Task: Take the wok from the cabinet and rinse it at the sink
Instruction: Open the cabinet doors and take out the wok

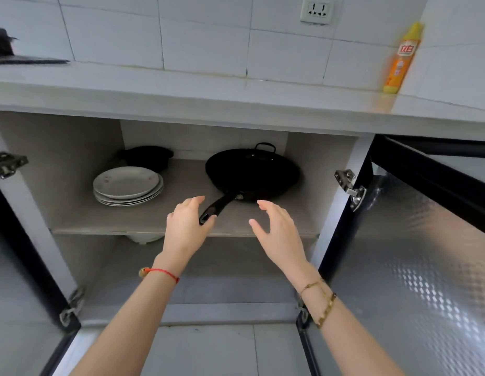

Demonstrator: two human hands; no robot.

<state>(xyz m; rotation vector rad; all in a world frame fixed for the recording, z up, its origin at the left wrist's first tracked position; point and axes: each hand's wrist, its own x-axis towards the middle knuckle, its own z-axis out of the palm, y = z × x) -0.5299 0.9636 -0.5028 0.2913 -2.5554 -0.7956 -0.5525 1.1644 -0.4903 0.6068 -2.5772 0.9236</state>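
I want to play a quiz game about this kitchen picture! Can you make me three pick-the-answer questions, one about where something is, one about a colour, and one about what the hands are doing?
1. Where is the wok?
A. On the counter
B. On the upper cabinet shelf
C. On the floor

2. What colour is the bottle on the counter?
A. Yellow and orange
B. Blue
C. Green

3. What are the hands doing?
A. Both hold plates
B. Both are open, holding nothing
C. One grips the bottle

Answers:
1 B: the wok sits on the upper shelf, right of the stacked plates.
2 A: the bottle has a yellow cap and orange body.
3 B: the left hand and right hand reach in with spread fingers; neither grips the wok handle.
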